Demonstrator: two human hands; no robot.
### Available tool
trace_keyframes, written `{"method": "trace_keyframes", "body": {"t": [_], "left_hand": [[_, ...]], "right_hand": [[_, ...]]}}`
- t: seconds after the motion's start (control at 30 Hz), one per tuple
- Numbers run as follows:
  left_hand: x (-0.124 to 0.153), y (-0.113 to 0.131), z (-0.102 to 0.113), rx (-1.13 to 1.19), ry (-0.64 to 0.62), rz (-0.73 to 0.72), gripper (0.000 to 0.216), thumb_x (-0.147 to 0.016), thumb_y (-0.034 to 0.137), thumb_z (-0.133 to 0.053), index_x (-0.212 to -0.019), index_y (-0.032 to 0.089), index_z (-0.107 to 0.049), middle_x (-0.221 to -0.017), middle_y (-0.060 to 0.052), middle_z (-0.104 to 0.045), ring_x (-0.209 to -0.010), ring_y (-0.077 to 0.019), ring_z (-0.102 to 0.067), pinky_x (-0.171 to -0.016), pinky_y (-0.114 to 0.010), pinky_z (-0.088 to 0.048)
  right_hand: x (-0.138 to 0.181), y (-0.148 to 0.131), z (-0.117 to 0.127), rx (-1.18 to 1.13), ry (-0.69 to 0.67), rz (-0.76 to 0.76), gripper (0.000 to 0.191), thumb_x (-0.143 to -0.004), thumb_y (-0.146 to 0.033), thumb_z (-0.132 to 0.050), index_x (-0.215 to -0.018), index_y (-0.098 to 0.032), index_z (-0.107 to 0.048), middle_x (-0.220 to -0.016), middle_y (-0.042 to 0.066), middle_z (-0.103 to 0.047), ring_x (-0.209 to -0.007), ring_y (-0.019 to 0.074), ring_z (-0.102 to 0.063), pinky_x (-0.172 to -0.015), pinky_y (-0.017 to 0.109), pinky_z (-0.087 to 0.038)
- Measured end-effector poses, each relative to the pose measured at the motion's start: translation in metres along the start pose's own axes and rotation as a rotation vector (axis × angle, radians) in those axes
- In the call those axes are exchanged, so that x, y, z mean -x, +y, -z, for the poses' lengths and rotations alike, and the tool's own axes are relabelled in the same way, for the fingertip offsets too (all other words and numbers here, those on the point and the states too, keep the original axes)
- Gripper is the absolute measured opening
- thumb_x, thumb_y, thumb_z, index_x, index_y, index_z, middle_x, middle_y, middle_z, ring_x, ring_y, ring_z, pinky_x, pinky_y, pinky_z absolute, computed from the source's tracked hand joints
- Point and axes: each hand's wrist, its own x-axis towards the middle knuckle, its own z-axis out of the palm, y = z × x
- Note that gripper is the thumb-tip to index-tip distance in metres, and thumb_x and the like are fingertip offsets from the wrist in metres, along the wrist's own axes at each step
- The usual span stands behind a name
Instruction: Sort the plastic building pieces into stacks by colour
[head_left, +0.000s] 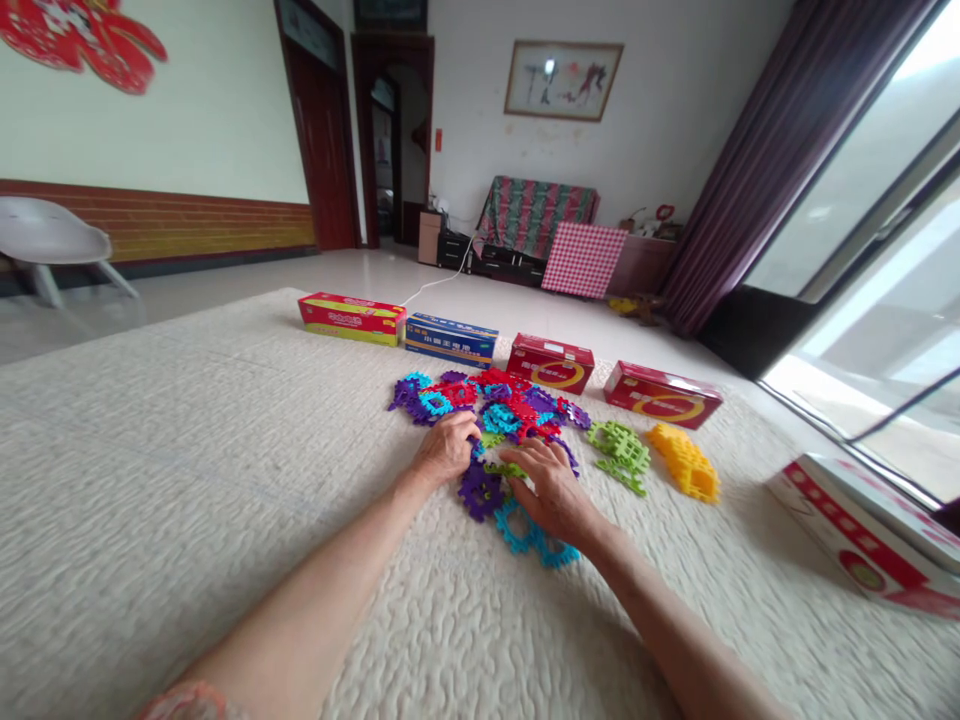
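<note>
Pile of plastic tiles [499, 400] on a mat [187, 450]
A blue tile [536, 540] lies under the right hand [551, 487], flat, fingers together; at its 10 o'clock the left hand [446, 447] curls, grip hidden. Tiles seem light, stiff: pinch a notched edge.

Light: bright daylight from the window [862, 230]
Glare: panes blown out white
Shadows: soft, falling away from window
Edges: wide-angle bending, slight blur

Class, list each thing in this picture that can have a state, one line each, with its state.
Left hand: fingers curled on mixed pile, grip unclear
Right hand: flat, palm down on loose pieces
Green pieces: sorted apart
Yellow pieces: stacked together
Red box: shut
Blue box: shut
Curtain: drawn aside
</note>
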Motion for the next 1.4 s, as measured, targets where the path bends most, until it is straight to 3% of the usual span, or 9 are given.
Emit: {"method": "trace_keyframes", "body": {"t": [0.17,0.5,0.7,0.9,1.13,1.27,1.4], "left_hand": [[0.000,0.000,0.000,-0.012,0.001,0.005,0.036,-0.069,0.000,-0.041,-0.084,0.018,-0.069,-0.105,-0.006,-0.067,-0.106,-0.0183,-0.061,-0.099,-0.032,-0.047],[0.001,0.000,0.000,-0.017,0.015,-0.006,0.039,-0.067,-0.002,-0.041,-0.084,0.019,-0.069,-0.104,-0.005,-0.067,-0.104,-0.0176,-0.061,-0.096,-0.032,-0.048],[0.001,-0.002,-0.003,-0.026,0.002,0.009,0.038,-0.068,-0.002,-0.041,-0.083,0.020,-0.069,-0.103,-0.004,-0.067,-0.102,-0.0164,-0.061,-0.097,-0.032,-0.048],[0.001,-0.001,-0.002,-0.028,0.005,0.002,0.039,-0.067,-0.002,-0.041,-0.084,0.019,-0.070,-0.110,-0.006,-0.067,-0.109,-0.0178,-0.060,-0.099,-0.033,-0.048],[0.001,0.000,0.000,-0.025,-0.018,0.014,0.039,-0.069,-0.001,-0.042,-0.086,0.019,-0.070,-0.107,-0.005,-0.067,-0.106,-0.0175,-0.061,-0.099,-0.034,-0.048],[-0.001,0.001,0.002,0.002,0.000,-0.019,0.044,-0.074,0.000,-0.041,-0.105,0.018,-0.068,-0.109,-0.006,-0.068,-0.106,-0.0174,-0.061,-0.101,-0.034,-0.047],[-0.004,0.011,0.006,-0.021,0.061,-0.062,0.037,-0.083,0.008,-0.043,-0.112,0.017,-0.065,-0.116,-0.008,-0.066,-0.113,-0.0191,-0.058,-0.104,-0.037,-0.044]], "right_hand": [[-0.004,0.005,-0.005,0.020,0.048,-0.002,0.019,-0.083,-0.018,-0.056,-0.100,-0.022,-0.064,-0.093,0.007,-0.067,-0.098,0.0244,-0.055,-0.089,0.043,-0.036],[-0.008,0.000,-0.011,-0.098,0.107,0.000,0.023,-0.081,-0.015,-0.054,-0.100,-0.023,-0.064,-0.091,0.006,-0.067,-0.090,0.0220,-0.059,-0.086,0.040,-0.041],[-0.009,0.007,0.010,-0.263,0.315,0.000,0.022,-0.090,-0.020,-0.045,-0.101,-0.021,-0.063,-0.090,0.007,-0.061,-0.085,0.0187,-0.059,-0.076,0.031,-0.049],[-0.003,0.031,0.015,-0.107,0.510,-0.067,0.020,-0.090,-0.019,-0.044,-0.100,-0.023,-0.061,-0.095,0.007,-0.057,-0.088,0.0199,-0.058,-0.079,0.035,-0.050],[0.010,0.046,0.004,-0.084,0.352,-0.013,0.024,-0.079,-0.011,-0.046,-0.095,-0.022,-0.060,-0.104,0.009,-0.056,-0.099,0.0226,-0.056,-0.088,0.040,-0.049],[0.013,0.046,0.005,-0.068,0.225,0.016,0.045,-0.071,-0.009,-0.047,-0.114,-0.021,-0.055,-0.135,0.012,-0.046,-0.125,0.0267,-0.044,-0.102,0.048,-0.040],[0.011,0.044,0.004,-0.007,0.084,0.038,0.060,-0.069,-0.008,-0.044,-0.128,-0.017,-0.049,-0.142,0.012,-0.044,-0.132,0.0263,-0.036,-0.109,0.049,-0.030]]}}
